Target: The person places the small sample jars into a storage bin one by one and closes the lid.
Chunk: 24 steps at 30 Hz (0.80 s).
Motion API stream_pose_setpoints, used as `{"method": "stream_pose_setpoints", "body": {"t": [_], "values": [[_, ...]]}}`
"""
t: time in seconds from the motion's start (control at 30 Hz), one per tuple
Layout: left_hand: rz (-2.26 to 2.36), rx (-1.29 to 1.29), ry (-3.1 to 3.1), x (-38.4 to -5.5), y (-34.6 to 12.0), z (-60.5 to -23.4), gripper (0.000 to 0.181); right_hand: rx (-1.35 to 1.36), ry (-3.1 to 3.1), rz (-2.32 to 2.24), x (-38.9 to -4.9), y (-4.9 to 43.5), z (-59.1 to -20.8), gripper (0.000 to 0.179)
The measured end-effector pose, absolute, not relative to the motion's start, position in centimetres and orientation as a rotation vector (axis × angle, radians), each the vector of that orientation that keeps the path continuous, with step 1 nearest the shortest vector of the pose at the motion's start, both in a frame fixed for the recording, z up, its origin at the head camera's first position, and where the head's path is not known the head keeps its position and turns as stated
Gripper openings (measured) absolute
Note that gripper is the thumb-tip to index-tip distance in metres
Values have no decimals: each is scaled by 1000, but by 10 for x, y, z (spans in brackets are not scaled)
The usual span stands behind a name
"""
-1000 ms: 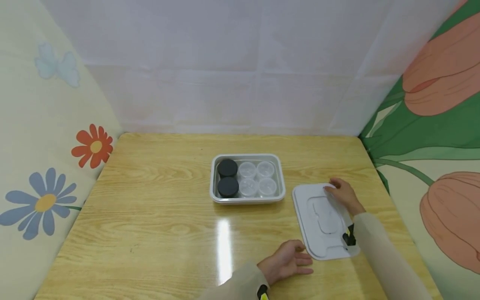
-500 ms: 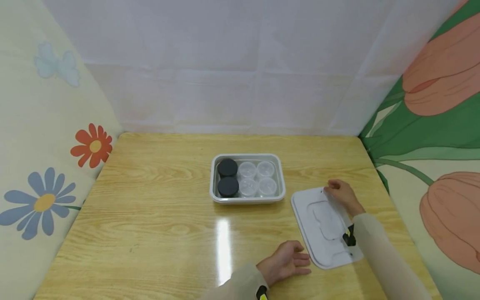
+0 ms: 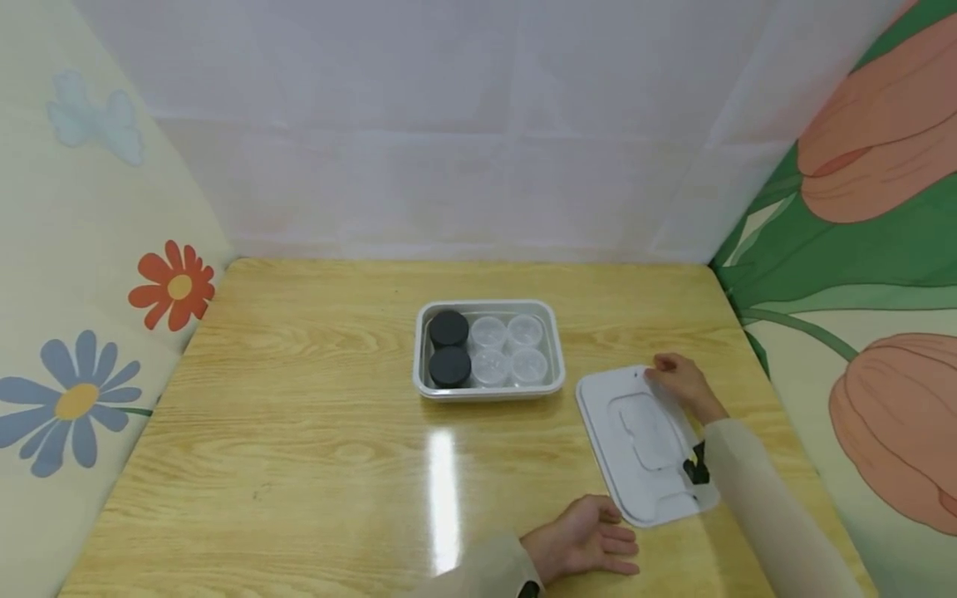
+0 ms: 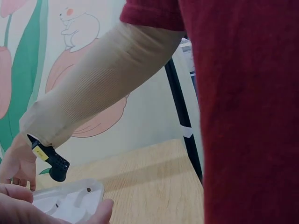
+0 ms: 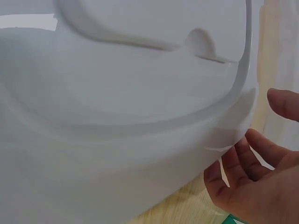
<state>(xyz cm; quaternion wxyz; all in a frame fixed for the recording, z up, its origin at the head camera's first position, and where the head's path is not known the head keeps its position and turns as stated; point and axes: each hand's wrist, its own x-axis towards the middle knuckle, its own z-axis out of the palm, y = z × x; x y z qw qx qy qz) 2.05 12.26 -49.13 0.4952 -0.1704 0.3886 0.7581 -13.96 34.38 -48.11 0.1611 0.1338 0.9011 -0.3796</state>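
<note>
A white plastic lid (image 3: 635,440) with moulded outlines lies on the table at the right. At its far right corner is my right hand (image 3: 684,386), fingertips on the rim. The right wrist view shows those fingers (image 5: 233,168) loosely bent against the lid's edge (image 5: 219,135), the thumb apart from it. My left hand (image 3: 586,540) is palm inward by the lid's near left corner, fingers extended and holding nothing. Further back stands a white rectangular container (image 3: 489,392). Inside it are black round caps (image 3: 450,367) at the left and several clear round cups (image 3: 525,332).
Both hands work over a wood-grain table (image 3: 299,448), with a white cloth (image 3: 449,166) behind it and flower-printed panels (image 3: 882,432) at the sides. A dark red shirt (image 4: 243,116) fills the right of the left wrist view.
The lid slides slightly toward me, then back away a little, with my right hand at its edge. My left hand has shifted slightly right and nearer. The whole head view has tilted slightly.
</note>
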Motion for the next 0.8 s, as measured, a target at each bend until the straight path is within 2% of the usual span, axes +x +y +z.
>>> {"method": "stream_pose_setpoints", "body": {"t": [0.4, 0.5, 0.63, 0.7, 0.8], "values": [[1932, -429, 860, 21, 128, -491, 67, 309, 2587, -973, -140, 341, -484, 59], [1989, -458, 857, 21, 129, -491, 59, 294, 2607, -967, -139, 342, -484, 59], [2052, -496, 863, 20, 127, -488, 30, 254, 2666, -934, -138, 343, -483, 57], [2063, -504, 880, 18, 126, -487, 22, 256, 2680, -925, -139, 344, -483, 57], [2076, -518, 918, 15, 123, -487, 24, 306, 2660, -944, -140, 346, -484, 57]]}}
